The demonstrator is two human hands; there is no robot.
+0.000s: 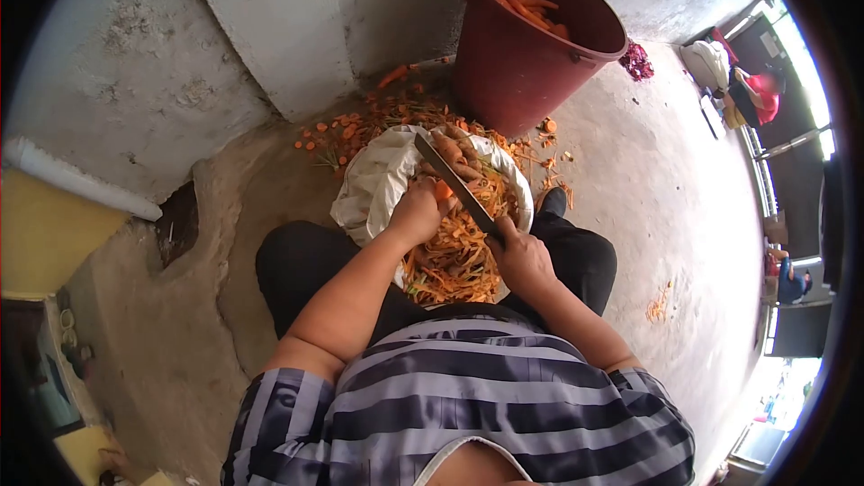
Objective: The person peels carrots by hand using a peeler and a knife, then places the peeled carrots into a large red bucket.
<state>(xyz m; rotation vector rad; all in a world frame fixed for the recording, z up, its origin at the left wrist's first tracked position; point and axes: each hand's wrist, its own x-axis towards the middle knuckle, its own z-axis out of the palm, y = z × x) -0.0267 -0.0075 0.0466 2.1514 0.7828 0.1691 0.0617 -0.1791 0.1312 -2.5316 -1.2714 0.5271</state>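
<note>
Over the sack (364, 182), plain bucket (522, 72) beyond, the left hand (417, 214) grips a carrot (442, 190), the right hand (525, 258) a knife (454, 182).

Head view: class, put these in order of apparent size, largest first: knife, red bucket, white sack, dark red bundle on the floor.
1. Red bucket and white sack: too alike to rank, with the sack partly covered.
2. Knife.
3. Dark red bundle.

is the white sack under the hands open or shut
Open: the mouth of the white sack is spread wide, with carrot peelings and whole carrots showing in it.
</note>
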